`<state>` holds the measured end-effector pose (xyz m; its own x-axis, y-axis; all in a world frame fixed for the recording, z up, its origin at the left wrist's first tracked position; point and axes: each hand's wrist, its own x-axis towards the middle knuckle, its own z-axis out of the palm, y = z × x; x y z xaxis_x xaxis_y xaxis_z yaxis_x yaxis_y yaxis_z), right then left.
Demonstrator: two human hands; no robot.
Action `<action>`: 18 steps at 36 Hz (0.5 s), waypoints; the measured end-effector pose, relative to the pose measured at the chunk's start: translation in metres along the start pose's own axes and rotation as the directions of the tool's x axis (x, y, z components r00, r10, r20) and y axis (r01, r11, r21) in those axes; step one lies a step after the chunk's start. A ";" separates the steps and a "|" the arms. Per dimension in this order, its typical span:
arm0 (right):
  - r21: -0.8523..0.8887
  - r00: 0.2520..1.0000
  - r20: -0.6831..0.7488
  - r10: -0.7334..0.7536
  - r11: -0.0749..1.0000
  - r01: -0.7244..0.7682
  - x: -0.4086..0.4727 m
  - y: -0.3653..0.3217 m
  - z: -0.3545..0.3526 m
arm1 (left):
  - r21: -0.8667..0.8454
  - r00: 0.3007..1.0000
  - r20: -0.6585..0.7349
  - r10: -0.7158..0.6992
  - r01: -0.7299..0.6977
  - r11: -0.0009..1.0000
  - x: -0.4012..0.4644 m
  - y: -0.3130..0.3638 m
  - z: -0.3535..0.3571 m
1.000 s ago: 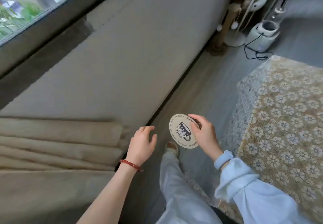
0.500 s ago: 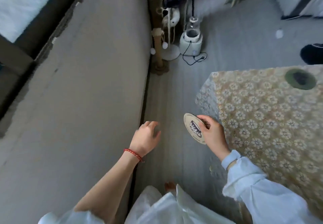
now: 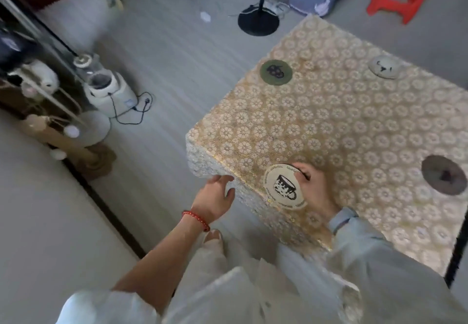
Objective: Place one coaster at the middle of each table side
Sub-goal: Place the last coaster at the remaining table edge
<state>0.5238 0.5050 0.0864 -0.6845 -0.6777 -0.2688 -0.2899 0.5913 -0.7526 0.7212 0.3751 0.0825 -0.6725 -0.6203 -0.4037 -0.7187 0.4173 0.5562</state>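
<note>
The right hand [image 3: 314,187] held a cream coaster [image 3: 285,187] with a cup print over the near edge of the table [image 3: 329,126]. The left hand [image 3: 215,197] hung empty beside the table corner, fingers loose. Three more coasters lay on the floral cloth — green [image 3: 276,71], white [image 3: 385,66], dark grey [image 3: 444,174].

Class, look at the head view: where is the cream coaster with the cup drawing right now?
The cream coaster is in the right hand, over the near edge of the table, right of the empty left hand.
</note>
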 end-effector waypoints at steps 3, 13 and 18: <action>-0.052 0.997 -0.082 0.016 0.998 -0.020 0.009 0.003 -0.006 | 0.037 0.992 0.102 0.070 -0.074 0.997 0.024 0.000 -0.001; -0.218 0.927 -0.275 0.255 0.923 -0.318 0.002 0.049 -0.010 | 0.119 0.901 0.335 0.274 -0.329 0.937 0.084 0.022 0.032; -0.380 0.949 -0.125 0.290 0.870 -0.315 -0.014 0.078 0.014 | 0.284 0.869 0.365 0.335 -0.447 0.849 0.117 0.026 0.059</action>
<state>0.5206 0.5543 0.0233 -0.8169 -0.4174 -0.3981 -0.2902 0.8939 -0.3417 0.6133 0.3533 0.0070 -0.8894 -0.1564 -0.4295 -0.3596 0.8195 0.4463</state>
